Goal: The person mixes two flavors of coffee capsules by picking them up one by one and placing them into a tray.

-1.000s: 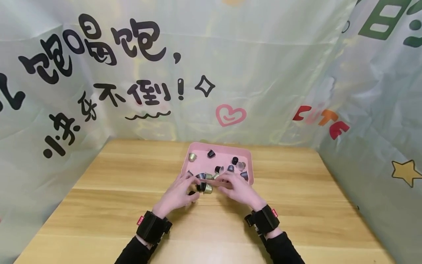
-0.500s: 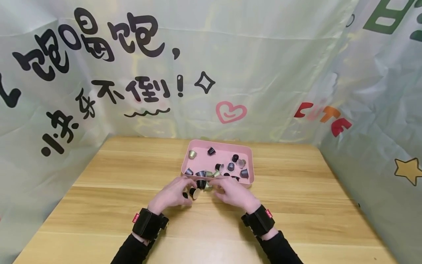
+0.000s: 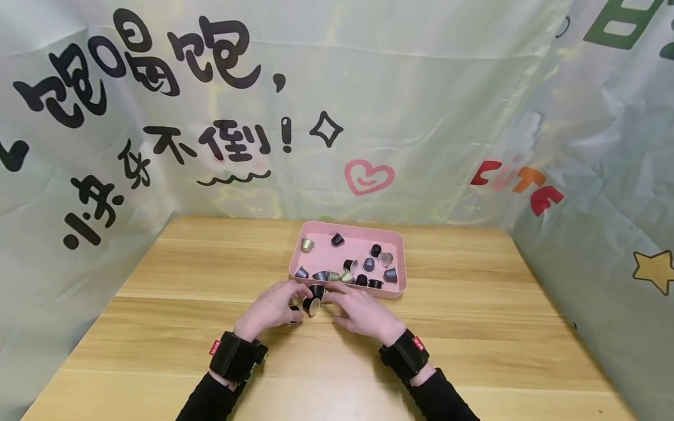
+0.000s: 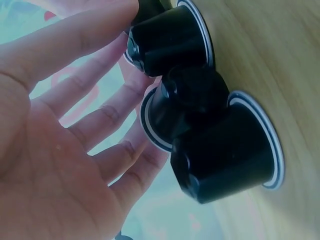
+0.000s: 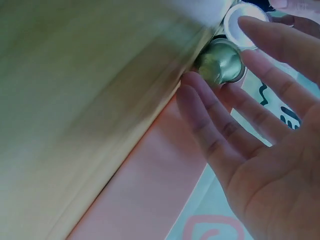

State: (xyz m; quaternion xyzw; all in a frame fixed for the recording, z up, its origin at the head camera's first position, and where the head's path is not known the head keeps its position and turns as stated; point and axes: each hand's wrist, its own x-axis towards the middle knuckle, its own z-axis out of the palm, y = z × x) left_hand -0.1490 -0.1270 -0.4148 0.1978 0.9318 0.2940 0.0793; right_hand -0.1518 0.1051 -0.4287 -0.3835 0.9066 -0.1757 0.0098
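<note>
Looking down at the desk [image 3: 174, 327], both hands are huddled round a little bunch of coffee capsules [image 3: 312, 298] sitting on the wood just in front of the pink tray's [image 3: 401, 263] near wall, at its left end. My guess is these pods are super light and thin-walled, so they'd dent if squeezed hard, and the smooth tapered sides look a bit slippery; best bet is probably pinching across the body just under the flared rim, or catching the rim itself. The left hand [image 3: 271, 307] sits on the side of the bunch away from the tray's middle, its fingers [image 4: 95, 120] straight and loosely spread, cupping the black capsules [image 4: 210, 125] from the side, with a fingertip seemingly touching the top one rather than wrapping anything. The right hand [image 3: 363, 313] comes in from the other side, below the tray's front wall, fingers [image 5: 210, 125] also spread and relaxed, tips right against a gold capsule [image 5: 220, 62] wedged by the tray wall, with a foil-faced one [image 5: 245, 20] just above it. Neither hand is actually pinching a pod as far as I can tell. Plenty more capsules [image 3: 368, 266] lie scattered inside the tray, mostly toward its near side.
</note>
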